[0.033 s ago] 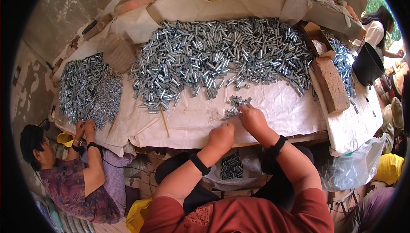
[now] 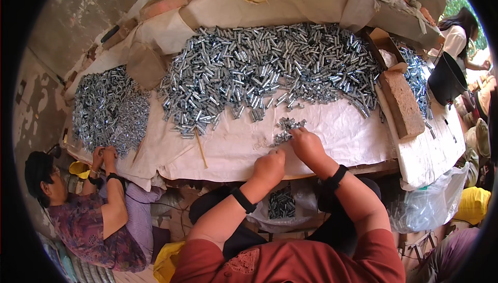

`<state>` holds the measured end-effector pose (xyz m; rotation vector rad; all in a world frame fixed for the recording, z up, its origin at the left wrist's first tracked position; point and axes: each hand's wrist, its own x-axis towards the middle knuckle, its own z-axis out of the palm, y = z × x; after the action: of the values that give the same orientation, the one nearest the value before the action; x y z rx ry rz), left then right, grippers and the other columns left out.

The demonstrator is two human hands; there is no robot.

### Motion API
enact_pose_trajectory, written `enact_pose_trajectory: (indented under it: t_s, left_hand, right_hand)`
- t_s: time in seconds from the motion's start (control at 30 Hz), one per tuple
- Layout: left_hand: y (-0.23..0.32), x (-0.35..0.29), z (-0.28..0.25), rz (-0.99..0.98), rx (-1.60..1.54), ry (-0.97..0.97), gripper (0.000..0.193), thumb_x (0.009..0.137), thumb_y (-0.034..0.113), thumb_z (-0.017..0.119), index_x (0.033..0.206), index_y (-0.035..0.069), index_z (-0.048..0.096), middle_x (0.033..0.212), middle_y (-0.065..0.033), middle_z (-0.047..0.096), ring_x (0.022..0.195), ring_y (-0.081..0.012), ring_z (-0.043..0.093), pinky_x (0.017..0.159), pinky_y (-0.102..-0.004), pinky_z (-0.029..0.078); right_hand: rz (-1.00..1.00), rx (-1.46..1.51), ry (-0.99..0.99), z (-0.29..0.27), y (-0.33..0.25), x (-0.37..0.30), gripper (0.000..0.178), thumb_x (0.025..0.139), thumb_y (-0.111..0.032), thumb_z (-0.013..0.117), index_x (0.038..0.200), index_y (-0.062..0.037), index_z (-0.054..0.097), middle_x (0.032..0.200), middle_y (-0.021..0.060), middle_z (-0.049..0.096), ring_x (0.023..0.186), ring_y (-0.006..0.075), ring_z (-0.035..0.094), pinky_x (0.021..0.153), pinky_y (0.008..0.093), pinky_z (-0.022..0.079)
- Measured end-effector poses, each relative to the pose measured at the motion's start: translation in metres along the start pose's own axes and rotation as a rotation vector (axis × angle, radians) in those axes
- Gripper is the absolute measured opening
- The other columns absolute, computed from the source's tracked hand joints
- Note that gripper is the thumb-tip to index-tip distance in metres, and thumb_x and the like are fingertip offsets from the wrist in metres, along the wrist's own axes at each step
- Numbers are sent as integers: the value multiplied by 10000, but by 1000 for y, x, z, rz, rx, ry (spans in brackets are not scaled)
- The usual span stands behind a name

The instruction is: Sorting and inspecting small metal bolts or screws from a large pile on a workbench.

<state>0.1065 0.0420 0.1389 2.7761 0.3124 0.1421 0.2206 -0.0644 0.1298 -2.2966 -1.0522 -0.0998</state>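
Observation:
My left hand (image 2: 270, 168) is closed in a loose fist over the near edge of the cloth-covered table (image 2: 233, 148); whatever its fingers hold is hidden. My right hand (image 2: 307, 145) is just right of it and farther in. Its fingertips are drawn together at a small pile of short silvery metal pieces (image 2: 288, 124), and I cannot make out what is between them. Beyond lies a wide heap of silvery metal tubes (image 2: 270, 65). Below my hands, between my knees, a whitish plastic bag (image 2: 307, 202) holds dark metal pieces (image 2: 281, 203).
At left a co-worker (image 2: 88, 210) has both hands by another metal heap (image 2: 106, 107). A brick (image 2: 402, 104), an open cardboard box (image 2: 383, 39) and a black bucket (image 2: 447, 79) stand at right. A thin stick (image 2: 201, 149) lies on the cloth. Cloth-draped bricks edge the back.

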Motion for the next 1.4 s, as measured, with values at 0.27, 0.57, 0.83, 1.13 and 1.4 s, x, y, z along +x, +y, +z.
enact_pose_trajectory:
  t_s: [0.27, 0.57, 0.83, 1.13, 1.4]
  left_hand:
    - [0, 8, -63, 111, -287, -363, 190, 737, 152, 630, 896, 49, 624, 826, -147, 645, 717, -283, 631, 679, -385, 492]
    - [-94, 86, -41, 105, -38, 218, 288, 717, -54, 508, 964, 52, 611, 1020, -129, 571, 951, -332, 540, 816, -395, 455]
    - [-91, 84, -33, 127, 13, 149, 208, 714, -19, 577, 908, 53, 606, 954, -119, 577, 909, -317, 542, 781, -397, 458]
    - [-60, 46, -40, 2, -221, 95, 146, 718, 37, 645, 857, 32, 602, 879, -112, 588, 824, -284, 576, 715, -364, 473]
    - [-23, 15, -39, -174, -1139, -168, 141, 818, 27, 570, 941, 11, 505, 790, -79, 600, 581, -100, 575, 409, -192, 378]
  right_hand:
    - [-59, -31, -90, 4, 21, 2, 102, 744, -119, 549, 732, -23, 581, 765, 179, 576, 657, 354, 589, 593, 450, 483]
    - [35, 186, -96, -12, 4, 7, 128, 725, -86, 576, 805, -13, 644, 819, 178, 612, 770, 353, 595, 685, 403, 482]
    - [217, 377, -161, -26, 11, 9, 172, 779, -154, 624, 856, -3, 651, 766, 188, 634, 719, 339, 618, 664, 383, 495]
    - [646, 1344, -299, -32, 1, 8, 107, 838, -72, 588, 911, 5, 593, 744, 96, 623, 556, 169, 597, 508, 277, 499]
    - [669, 1763, -467, -31, -13, -2, 109, 894, -105, 544, 919, -3, 575, 733, 86, 614, 550, 143, 585, 477, 271, 491]
